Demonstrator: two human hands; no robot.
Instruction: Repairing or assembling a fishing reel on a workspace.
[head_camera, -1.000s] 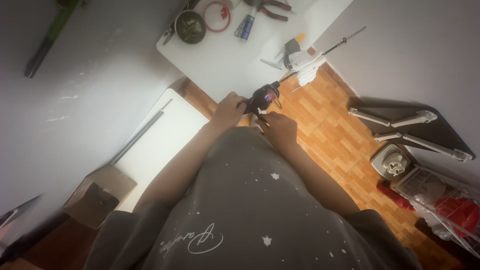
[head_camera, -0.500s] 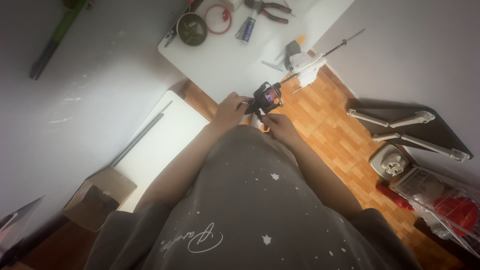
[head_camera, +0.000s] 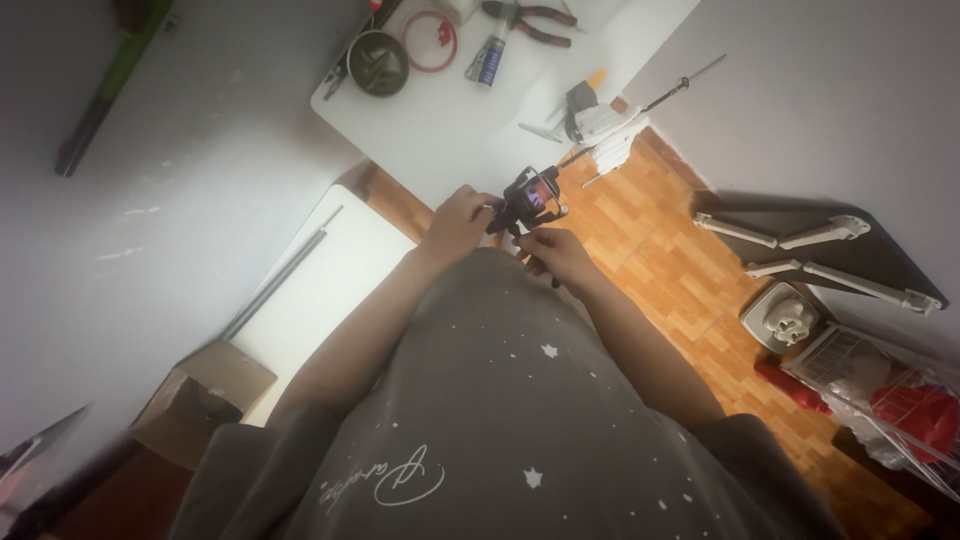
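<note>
Item: fishing reel, small, black, with a purplish sheen on its body; held in the air between both hands, just off the near edge of the white table, above the wood-block floor.

Left hand: curled closed against the reel's left side, fingers wrapped onto it.

Right hand: just near and right of the reel, fingers pinched narrow on a dark part hanging below it; what that part is cannot be told.

On the table, far from the hands: a round dark green spool, a red ring, a blue-and-silver tube, red-handled pliers, a white cloth at the right corner with a thin metal rod running past it.

Right side, well apart: white tripod legs on a dark board, a wire rack.

Left, near: cardboard box.
</note>
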